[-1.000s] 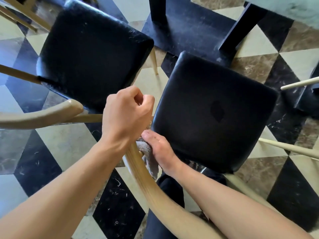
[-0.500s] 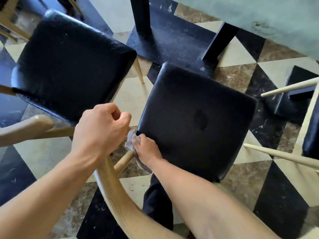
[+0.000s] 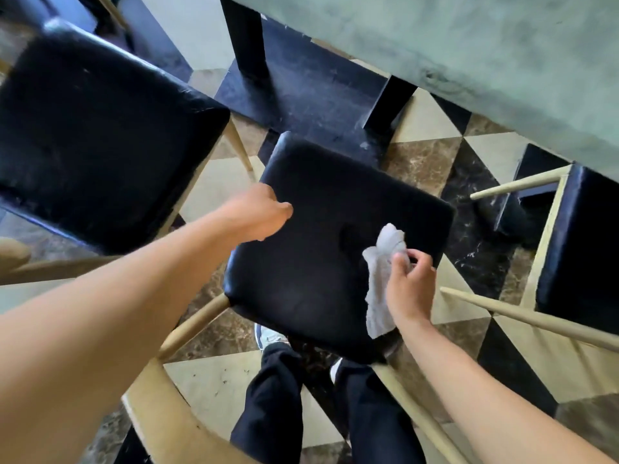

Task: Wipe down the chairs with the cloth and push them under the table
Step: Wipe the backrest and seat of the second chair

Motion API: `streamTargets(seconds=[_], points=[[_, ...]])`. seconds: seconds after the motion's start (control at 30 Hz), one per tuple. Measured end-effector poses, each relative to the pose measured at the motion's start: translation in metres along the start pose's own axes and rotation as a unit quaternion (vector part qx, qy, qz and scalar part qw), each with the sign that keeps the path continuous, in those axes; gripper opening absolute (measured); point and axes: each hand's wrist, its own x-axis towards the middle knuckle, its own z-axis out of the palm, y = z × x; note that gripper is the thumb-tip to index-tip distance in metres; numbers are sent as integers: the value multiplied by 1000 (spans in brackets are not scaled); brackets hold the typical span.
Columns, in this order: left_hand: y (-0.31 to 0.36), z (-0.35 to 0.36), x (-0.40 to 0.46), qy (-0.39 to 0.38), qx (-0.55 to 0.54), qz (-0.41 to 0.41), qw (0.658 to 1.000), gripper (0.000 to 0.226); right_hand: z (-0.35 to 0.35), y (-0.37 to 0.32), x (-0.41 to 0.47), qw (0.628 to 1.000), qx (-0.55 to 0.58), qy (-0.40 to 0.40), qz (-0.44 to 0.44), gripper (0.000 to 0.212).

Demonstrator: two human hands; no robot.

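The black padded seat (image 3: 318, 262) of the chair in front of me sits on pale wooden legs. Its curved wooden back rail (image 3: 160, 406) runs low across the view near my body. My right hand (image 3: 410, 286) pinches a crumpled grey cloth (image 3: 382, 272) over the right side of the seat, and the cloth hangs down onto the padding. My left hand (image 3: 258, 216) is blurred above the seat's left edge. Its fingers are loosely curled and hold nothing. The green-grey table top (image 3: 469, 45) lies beyond the seat at the upper right.
A second black-seated chair (image 3: 100, 139) stands close on the left. A third chair (image 3: 576, 249) stands on the right, partly under the table. Black table legs (image 3: 243, 38) rise beyond the seat from a chequered marble floor (image 3: 432, 155). My dark-trousered legs (image 3: 268, 413) stand behind the chair.
My left hand let go of the back rail and moved forward over the seat. My right hand carried the cloth from the rear left corner to the seat's right side.
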Motion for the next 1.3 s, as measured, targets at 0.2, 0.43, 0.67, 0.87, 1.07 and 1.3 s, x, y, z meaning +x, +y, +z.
streamTargets(seconds=[0.2,0.43,0.67,0.87,1.07,1.3], points=[[5,43,18,-5,-7,-12,1000,25,-61,27,86,983,45,139,110,47],[4,52,43,88,42,-38,995,21,-21,38,139,997,-54,20,-41,59],[6,59,89,78,142,15,987,72,6,35,184,985,-136,58,-94,55],[-9,38,128,54,160,12,986,52,25,-23,211,984,-159,11,-74,42],[-37,6,149,41,88,15,995,46,105,-113,190,975,-175,-67,-118,36],[-56,-48,163,124,24,25,992,39,213,-203,142,941,-209,-102,-245,38]])
